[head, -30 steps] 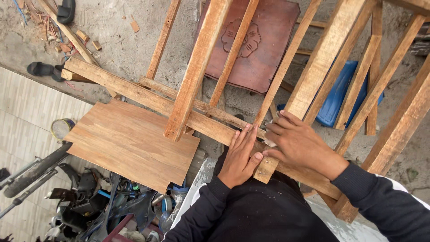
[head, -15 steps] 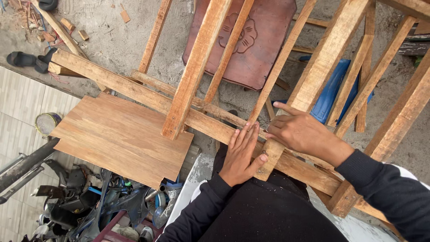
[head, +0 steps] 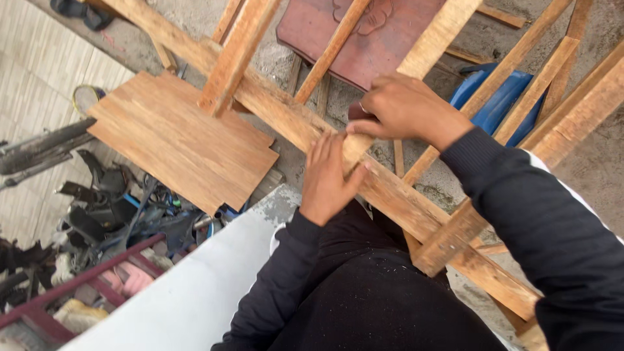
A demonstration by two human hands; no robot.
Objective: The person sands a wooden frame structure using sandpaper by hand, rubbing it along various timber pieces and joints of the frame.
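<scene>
The left hand (head: 328, 177) lies flat, fingers together and extended, palm down on the long wooden beam (head: 286, 117); it grips nothing and only presses on the wood. The right hand (head: 403, 107) is curled, fingers drawn in toward the thumb, closed on the lower end of an upright wooden slat (head: 434, 36) where that slat meets the beam. Whether anything small is held inside the fingers cannot be told. The two hands are just beside each other, fingertips nearly touching at the joint.

The beam's long axis runs diagonally, from upper left of the view down to lower right, passing under both hands and close to the person's lap. The slat crosses it, its long axis rising from the joint toward the upper right. Further slats (head: 240, 52) cross the beam the same way on either side, roughly parallel to one another.

A flat wooden board (head: 179, 140) lies beneath the beam to the left, on the concrete ground (head: 598, 162). Behind the frame lies a reddish-brown carved panel (head: 325, 32), and to its right a blue object (head: 497, 97) shows between the slats. At lower left sits a heap of dark scrap and tools (head: 110, 208) beside a pale grey sheet (head: 195, 292).
</scene>
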